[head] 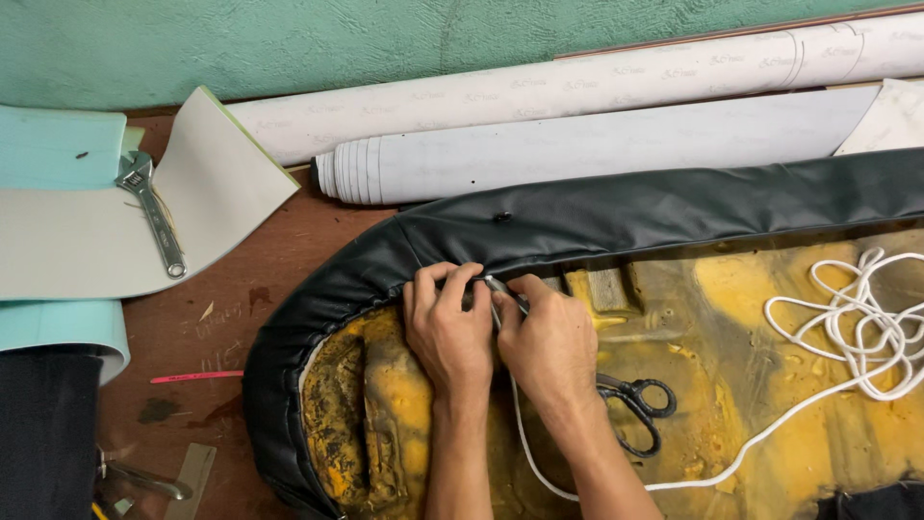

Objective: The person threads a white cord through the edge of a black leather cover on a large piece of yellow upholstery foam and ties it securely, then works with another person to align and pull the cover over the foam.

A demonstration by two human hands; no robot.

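Note:
An upturned seat lies before me, with worn yellow foam point(731, 347) inside and a black vinyl cover point(616, 217) pulled over its rim. My left hand point(448, 327) presses its fingers on the cover's edge. Beside it, touching, my right hand point(551, 339) grips a thin metal tool point(502, 294) whose tip sits at the cover's hem. A white cord point(866, 318) runs from under my right hand across the foam to a loose tangle at the right. Black-handled scissors point(637, 404) lie on the foam by my right wrist.
Two rolls of white sheet point(597, 91) lean along the green wall at the back. An adjustable wrench point(149, 207) rests on grey sheets at the left. A red pencil point(197, 377) and a metal tool point(144, 477) lie on the brown bench.

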